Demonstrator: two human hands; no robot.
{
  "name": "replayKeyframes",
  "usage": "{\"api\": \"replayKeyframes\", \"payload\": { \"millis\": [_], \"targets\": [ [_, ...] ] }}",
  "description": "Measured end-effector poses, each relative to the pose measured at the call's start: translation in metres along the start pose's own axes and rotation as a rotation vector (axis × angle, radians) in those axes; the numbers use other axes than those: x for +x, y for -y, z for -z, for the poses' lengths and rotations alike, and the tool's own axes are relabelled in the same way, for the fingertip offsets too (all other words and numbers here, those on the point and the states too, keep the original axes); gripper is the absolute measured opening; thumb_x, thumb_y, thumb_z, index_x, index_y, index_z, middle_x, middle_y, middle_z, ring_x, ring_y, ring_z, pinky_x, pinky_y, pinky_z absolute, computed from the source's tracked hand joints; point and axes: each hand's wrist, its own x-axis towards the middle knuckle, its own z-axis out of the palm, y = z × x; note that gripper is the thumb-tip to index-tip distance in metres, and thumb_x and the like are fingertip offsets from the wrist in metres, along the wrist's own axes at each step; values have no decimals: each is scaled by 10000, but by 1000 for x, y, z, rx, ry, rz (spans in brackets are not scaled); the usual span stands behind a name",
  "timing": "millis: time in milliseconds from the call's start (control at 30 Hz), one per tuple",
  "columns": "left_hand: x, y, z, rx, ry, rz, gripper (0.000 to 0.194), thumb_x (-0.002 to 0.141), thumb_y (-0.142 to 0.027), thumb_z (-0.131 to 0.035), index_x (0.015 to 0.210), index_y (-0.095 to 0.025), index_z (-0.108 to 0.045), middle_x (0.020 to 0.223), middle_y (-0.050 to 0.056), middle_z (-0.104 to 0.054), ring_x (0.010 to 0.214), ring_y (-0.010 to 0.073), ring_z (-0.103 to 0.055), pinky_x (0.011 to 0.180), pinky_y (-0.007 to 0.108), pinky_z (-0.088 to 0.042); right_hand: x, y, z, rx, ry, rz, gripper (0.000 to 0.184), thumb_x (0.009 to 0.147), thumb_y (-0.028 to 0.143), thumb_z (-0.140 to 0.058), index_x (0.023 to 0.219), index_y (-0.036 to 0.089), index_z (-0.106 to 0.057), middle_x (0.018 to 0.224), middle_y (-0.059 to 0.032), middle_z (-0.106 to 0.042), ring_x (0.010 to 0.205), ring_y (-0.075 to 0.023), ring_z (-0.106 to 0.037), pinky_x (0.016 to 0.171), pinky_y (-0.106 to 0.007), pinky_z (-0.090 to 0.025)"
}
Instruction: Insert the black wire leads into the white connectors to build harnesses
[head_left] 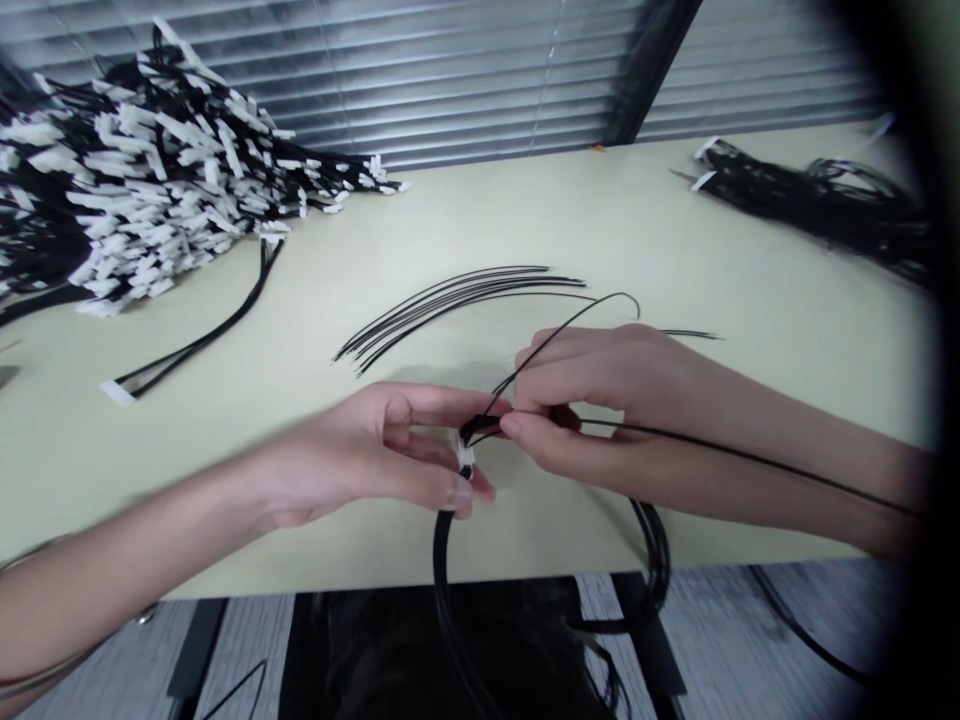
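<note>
In the head view, my left hand [390, 445] grips a small white connector [466, 456] between thumb and fingers. A black cable bundle [444, 560] runs from the connector down past the table's front edge. My right hand [577, 395] is closed, thumb and forefinger pinched on a thin black wire [720, 445] just right of the connector. That wire trails right across my forearm. Another thin wire [574, 318] rises from the pinch and curls over above my right hand. Whether a wire tip sits inside the connector is too small to tell.
Several loose black wires [457, 292] lie on the pale table [480, 225] beyond my hands. A large heap of white-ended cables [150, 170] fills the back left, with a single cable [217, 335] before it. More black cables [810, 205] lie back right, before window blinds [450, 80].
</note>
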Motion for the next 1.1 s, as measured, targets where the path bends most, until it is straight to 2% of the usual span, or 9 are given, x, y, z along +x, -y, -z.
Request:
{"api": "replayKeyframes", "payload": {
  "millis": [133, 300, 533, 767, 933, 1100],
  "targets": [
    [0, 0, 0, -3, -1, -15, 586, 698, -4, -676, 1216, -246, -549, 1029, 58, -666, 873, 144, -643, 711, 200, -522, 1, 1, -3, -11, -27, 16, 226, 819, 163, -508, 612, 160, -599, 596, 25, -547, 583, -82, -475, 541, -222, -339],
    [1, -1, -1, 17, 19, -28, 557, 714, 2, -660, 1205, -238, -556, 952, 39, -673, 859, 126, -637, 706, 182, -514, -1, -2, -12, -21, -105, 46, 154, 842, 202, -517, 728, 170, -616, 684, 26, -554, 650, -78, -488, 597, -206, -356],
    [2, 3, 2, 33, 73, -60, 563, 729, -32, -664, 1223, -271, -535, 975, 29, -660, 914, 142, -631, 722, 186, -508, -5, -6, -22, -20, -141, 100, 165, 880, 228, -478, 790, 174, -605, 726, 10, -555, 661, -94, -482, 590, -220, -358],
    [2, 5, 4, 23, 69, -63, 554, 720, -43, -671, 1216, -252, -542, 1057, 60, -654, 904, 151, -629, 710, 204, -504, -6, -8, -19, -60, -123, 144, 167, 892, 209, -457, 821, 169, -602, 757, 9, -548, 707, -94, -479, 645, -215, -368],
    [3, 5, 4, 17, 66, -71, 572, 706, -46, -685, 1216, -262, -542, 1153, 72, -626, 908, 160, -637, 707, 216, -511, -3, -5, -19, -46, -53, 147, 202, 904, 165, -412, 821, 150, -596, 773, -19, -548, 755, -114, -468, 708, -229, -378],
    [2, 0, 1, 12, 36, -42, 522, 696, -6, -676, 1148, -254, -599, 1011, 37, -679, 897, 152, -644, 713, 207, -522, -1, -6, -24, 41, -130, 208, 152, 861, 133, -475, 751, 165, -574, 736, 1, -549, 737, -111, -480, 664, -222, -390]
  ]
}}
